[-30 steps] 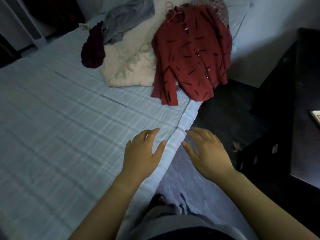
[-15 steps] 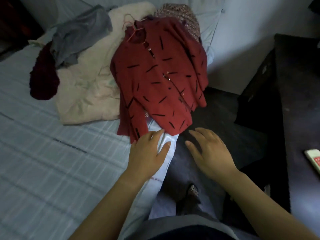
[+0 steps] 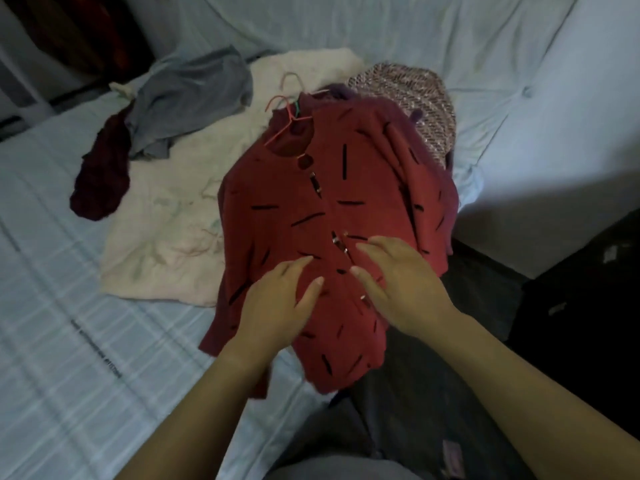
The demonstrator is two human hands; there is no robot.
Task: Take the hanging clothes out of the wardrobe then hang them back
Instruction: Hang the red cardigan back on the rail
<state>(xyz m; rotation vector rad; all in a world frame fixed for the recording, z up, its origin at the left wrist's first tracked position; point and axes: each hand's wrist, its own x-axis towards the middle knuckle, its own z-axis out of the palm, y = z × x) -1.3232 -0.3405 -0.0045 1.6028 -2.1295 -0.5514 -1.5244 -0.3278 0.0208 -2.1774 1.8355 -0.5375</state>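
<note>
A red buttoned shirt [image 3: 311,209] with black dashes lies on top of a pile of clothes at the bed's right edge, its lower part hanging over the side. A red wire hanger [image 3: 284,123] sticks out of its collar. My left hand [image 3: 277,306] and my right hand [image 3: 401,282] hover open over the shirt's lower front, fingers spread, holding nothing. Under the shirt lie a cream garment [image 3: 173,220], a grey garment [image 3: 194,98], a dark maroon one [image 3: 100,178] and a pink knitted one [image 3: 412,95].
The bed [image 3: 69,341] has a pale blue checked sheet and fills the left side. A light padded wall [image 3: 519,98] rises behind the pile. Dark floor [image 3: 485,306] and dark furniture [image 3: 588,289] are on the right. A dark wardrobe opening [image 3: 69,29] shows at top left.
I have moved closer to the pile. Both hands travelled forward from the bed's edge and now sit over the red shirt's front.
</note>
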